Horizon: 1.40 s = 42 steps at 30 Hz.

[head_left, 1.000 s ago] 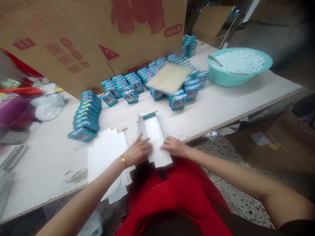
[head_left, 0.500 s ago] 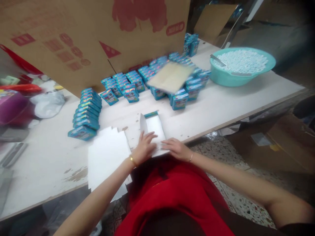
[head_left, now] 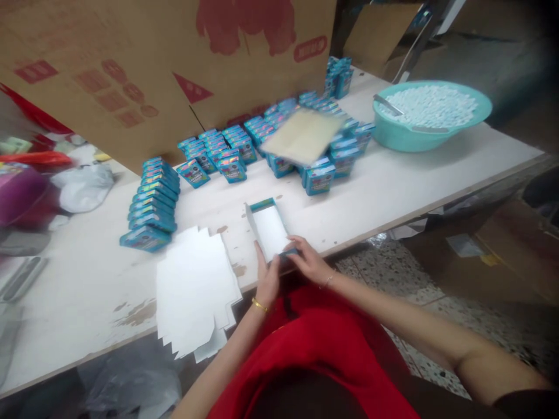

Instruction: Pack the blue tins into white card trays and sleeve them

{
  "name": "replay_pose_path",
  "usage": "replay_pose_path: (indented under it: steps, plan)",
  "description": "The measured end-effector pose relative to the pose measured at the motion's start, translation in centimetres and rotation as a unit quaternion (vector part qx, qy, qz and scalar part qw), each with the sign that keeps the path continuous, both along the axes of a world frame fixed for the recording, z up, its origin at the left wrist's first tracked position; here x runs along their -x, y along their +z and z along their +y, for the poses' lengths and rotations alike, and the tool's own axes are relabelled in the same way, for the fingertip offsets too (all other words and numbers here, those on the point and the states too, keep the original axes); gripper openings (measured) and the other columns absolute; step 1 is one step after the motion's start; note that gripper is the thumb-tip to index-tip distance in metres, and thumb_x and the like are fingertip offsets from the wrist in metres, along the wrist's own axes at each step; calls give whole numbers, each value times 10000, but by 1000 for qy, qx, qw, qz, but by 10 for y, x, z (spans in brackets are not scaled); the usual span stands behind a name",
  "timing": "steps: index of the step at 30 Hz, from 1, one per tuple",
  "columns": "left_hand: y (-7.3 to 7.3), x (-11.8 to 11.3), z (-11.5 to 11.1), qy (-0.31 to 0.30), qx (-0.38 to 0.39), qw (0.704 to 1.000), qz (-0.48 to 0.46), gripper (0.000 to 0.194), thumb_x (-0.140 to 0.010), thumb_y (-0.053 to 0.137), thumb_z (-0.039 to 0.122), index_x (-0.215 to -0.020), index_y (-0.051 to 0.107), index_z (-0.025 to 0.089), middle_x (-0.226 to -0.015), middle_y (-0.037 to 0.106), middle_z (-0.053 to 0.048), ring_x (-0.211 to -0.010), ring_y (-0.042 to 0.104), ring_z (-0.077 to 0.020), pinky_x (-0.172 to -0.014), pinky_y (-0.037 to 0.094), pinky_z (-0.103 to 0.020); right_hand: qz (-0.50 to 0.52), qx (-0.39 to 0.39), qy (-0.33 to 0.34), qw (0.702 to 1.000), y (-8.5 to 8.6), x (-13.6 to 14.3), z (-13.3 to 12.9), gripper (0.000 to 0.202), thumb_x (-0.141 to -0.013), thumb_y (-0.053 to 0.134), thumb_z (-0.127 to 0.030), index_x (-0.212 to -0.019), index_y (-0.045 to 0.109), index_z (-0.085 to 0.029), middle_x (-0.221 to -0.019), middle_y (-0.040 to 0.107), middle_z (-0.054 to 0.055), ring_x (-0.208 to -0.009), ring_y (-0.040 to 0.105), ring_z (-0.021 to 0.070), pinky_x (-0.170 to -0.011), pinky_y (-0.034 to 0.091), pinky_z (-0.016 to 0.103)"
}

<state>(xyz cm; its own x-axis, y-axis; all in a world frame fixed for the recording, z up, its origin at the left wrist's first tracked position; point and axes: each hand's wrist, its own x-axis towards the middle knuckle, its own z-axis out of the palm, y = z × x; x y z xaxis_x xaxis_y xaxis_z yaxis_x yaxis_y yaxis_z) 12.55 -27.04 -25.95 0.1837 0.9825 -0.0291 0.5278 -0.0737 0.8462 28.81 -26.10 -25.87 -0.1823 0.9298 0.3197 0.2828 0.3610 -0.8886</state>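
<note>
A shallow cardboard box point(head_left: 271, 226), white inside with blue-green walls, lies open on the table in front of me. Its left wall stands up. At the near left corner my left hand point(head_left: 267, 280) grips the box, with the thumb by the near end and the fingers along the left side. My right hand point(head_left: 309, 261) is closed around the near right corner, its fingers on the raised blue near flap. Just left of the box is a fanned stack of white card sheets point(head_left: 192, 291).
Rows of small blue packets point(head_left: 154, 201) stand along the back of the table, with a blurred beige card point(head_left: 303, 137) over some. A turquoise basin point(head_left: 410, 138) of small white pieces, with a scoop, is at right. A big brown carton point(head_left: 144, 70) rises behind.
My left hand has moved from over the box's inside to its near left corner. The near end flap is now raised, and the right hand's fingers have curled around that end.
</note>
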Motion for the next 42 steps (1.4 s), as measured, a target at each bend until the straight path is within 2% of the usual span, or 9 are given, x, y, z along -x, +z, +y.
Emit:
replay_pose_path:
  steps: [3,8,15,25,29,32,35,37,42]
  plan:
    - [7,-13,4,129,4,991,-42,659,-946,335,380,-1473,-13,195,-1542,170,-89,-1391,243,-219,-1139,248,-445,8,-14,-17,1000,-3,3,-1,404,-928,457,-273,-1302,318,-210,-1079,547,80,-1003,536,172,-902,442,345]
    - [7,-19,11,148,-47,986,-55,595,-882,411,241,-1444,219,219,-1506,291,-46,-1377,282,-232,-1142,240,-473,-214,-135,-66,965,-8,0,-10,213,-912,492,-273,-1113,555,-242,-1270,479,113,-1180,414,253,-969,344,431]
    - [5,-19,12,147,-49,988,-27,680,-828,352,109,-1464,129,194,-1535,206,-56,-1410,186,-218,-1172,152,-463,-360,-174,-2,917,-2,7,-8,232,-886,401,-87,-894,608,-190,-855,589,47,-931,485,192,-1024,217,420]
    - [-8,-12,15,136,-68,988,-17,645,-917,357,257,-1469,26,211,-1541,153,-124,-1408,170,-265,-1135,185,-535,-436,-82,84,892,21,18,9,185,-736,497,-29,-799,624,-148,-836,581,77,-891,475,223,-1035,221,511]
    - [13,20,17,6,-76,994,83,900,-883,448,453,-1435,-220,207,-1545,39,-178,-1396,181,-313,-1061,324,-556,-456,-111,141,872,31,6,20,152,-737,535,-60,-777,629,-172,-816,595,56,-892,488,213,-1047,201,538]
    - [43,57,35,-123,-198,958,166,1178,-672,646,622,-1468,-100,180,-1537,-10,-213,-1397,56,-405,-1068,198,-641,-460,-192,204,843,36,-21,27,183,-776,514,-54,-749,614,-205,-769,595,12,-873,488,188,-1078,166,512]
    - [72,77,61,-251,-294,873,296,680,-776,605,495,-1363,392,226,-1423,390,-185,-1358,242,-410,-1052,87,-689,-455,-249,253,817,38,-52,38,204,-775,518,-36,-735,596,-220,-728,591,-14,-881,493,179,-1088,169,491]
    - [85,71,75,-332,-279,834,340,254,-903,433,294,-1084,604,240,-1091,641,-109,-1138,531,-292,-1054,234,-595,-454,-257,272,809,42,-71,51,198,-768,534,-38,-737,594,-224,-724,600,-17,-921,500,181,-1089,178,481]
    - [92,25,100,-403,-108,854,312,308,-916,323,251,-802,603,188,-741,600,-28,-681,546,-161,-684,450,-291,-389,-198,203,877,65,-94,82,308,-720,531,-15,-945,630,-200,-880,646,34,-977,523,193,-989,349,425]
